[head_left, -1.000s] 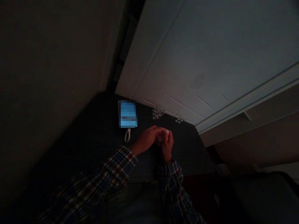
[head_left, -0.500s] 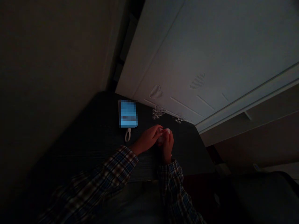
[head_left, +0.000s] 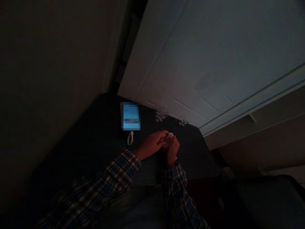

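Note:
My left hand and my right hand meet above the dark tabletop, right of centre. Between them is a small, pale, crumpled-looking item, soft in outline. Fingers of both hands are closed around it, and they hide most of it. The room is too dark to tell its exact kind. Left of my hands lies a phone-like device with a lit, blurred screen. A short white strap loop hangs from its near end onto the table.
A white panel with raised hearts rises behind the table. Shiny clustered ornaments sit along its foot. A plain wall stands at the left. A dark, rounded seat-like shape is at the lower right.
Both hands have shifted slightly nearer and to the right, with the pale item between them. My fingers have moved on it. The lit device stays in place.

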Demonstrator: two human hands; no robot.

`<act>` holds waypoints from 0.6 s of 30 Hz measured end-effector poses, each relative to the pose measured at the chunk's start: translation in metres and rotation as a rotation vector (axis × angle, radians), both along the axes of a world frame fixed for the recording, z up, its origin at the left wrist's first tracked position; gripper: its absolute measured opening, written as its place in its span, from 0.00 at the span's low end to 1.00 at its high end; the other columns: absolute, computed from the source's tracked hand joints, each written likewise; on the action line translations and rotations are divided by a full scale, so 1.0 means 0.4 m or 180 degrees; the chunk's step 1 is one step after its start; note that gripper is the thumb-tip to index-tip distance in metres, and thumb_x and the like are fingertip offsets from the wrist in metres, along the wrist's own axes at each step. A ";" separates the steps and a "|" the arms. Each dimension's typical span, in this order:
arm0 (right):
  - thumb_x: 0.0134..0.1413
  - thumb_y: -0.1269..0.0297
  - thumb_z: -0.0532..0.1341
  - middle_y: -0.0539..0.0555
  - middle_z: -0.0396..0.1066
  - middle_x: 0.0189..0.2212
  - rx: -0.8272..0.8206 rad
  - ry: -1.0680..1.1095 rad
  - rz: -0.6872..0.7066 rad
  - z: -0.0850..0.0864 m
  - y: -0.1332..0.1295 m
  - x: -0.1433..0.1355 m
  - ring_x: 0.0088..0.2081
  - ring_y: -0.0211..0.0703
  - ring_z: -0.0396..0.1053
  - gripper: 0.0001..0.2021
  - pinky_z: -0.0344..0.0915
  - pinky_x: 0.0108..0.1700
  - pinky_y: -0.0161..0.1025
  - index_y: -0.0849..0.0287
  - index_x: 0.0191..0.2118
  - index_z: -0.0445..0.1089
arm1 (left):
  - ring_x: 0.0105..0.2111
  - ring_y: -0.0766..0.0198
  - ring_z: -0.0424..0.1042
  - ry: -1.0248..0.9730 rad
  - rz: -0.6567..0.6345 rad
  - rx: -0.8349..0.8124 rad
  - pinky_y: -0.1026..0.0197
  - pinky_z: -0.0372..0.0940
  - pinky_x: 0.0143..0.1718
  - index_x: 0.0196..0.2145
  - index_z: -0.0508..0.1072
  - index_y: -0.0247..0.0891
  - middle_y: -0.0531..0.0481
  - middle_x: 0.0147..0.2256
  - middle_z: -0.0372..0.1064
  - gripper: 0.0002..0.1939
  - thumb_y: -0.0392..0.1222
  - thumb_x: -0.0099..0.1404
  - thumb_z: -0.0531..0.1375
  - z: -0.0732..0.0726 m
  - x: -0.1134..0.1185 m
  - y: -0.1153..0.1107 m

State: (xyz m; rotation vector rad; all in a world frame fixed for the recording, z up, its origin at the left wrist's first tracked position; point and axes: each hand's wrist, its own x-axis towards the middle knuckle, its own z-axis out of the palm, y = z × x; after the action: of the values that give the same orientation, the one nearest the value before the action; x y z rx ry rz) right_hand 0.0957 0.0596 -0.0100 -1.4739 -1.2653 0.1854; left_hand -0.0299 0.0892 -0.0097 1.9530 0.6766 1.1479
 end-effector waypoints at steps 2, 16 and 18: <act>0.61 0.56 0.44 0.47 0.60 0.21 -0.0015 0.0035 0.0173 -0.003 0.002 0.000 0.23 0.34 0.57 0.19 0.53 0.26 0.32 0.60 0.26 0.62 | 0.42 0.62 0.68 -0.0061 -0.0045 0.0034 0.59 0.62 0.44 0.53 0.60 0.45 0.50 0.46 0.67 0.25 0.33 0.57 0.57 -0.002 0.001 0.002; 0.57 0.56 0.51 0.48 0.62 0.29 0.0093 0.0435 0.0315 -0.005 -0.006 -0.006 0.27 0.34 0.62 0.14 0.59 0.28 0.32 0.57 0.45 0.58 | 0.50 0.61 0.64 -0.0162 -0.0169 0.0208 0.58 0.58 0.51 0.50 0.64 0.43 0.49 0.50 0.64 0.18 0.33 0.62 0.52 -0.002 -0.001 0.005; 0.58 0.56 0.49 0.50 0.63 0.33 0.0189 0.0314 0.0278 -0.001 -0.006 -0.008 0.32 0.36 0.64 0.13 0.60 0.33 0.33 0.58 0.43 0.60 | 0.48 0.62 0.66 -0.0252 -0.0131 0.0122 0.59 0.59 0.50 0.48 0.65 0.43 0.51 0.48 0.67 0.16 0.34 0.62 0.52 0.008 -0.004 0.004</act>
State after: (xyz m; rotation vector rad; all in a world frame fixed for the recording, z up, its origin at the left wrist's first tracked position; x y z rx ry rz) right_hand 0.0924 0.0572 -0.0105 -1.3439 -1.2459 0.2730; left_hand -0.0317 0.0910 -0.0066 1.9335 0.5743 1.2140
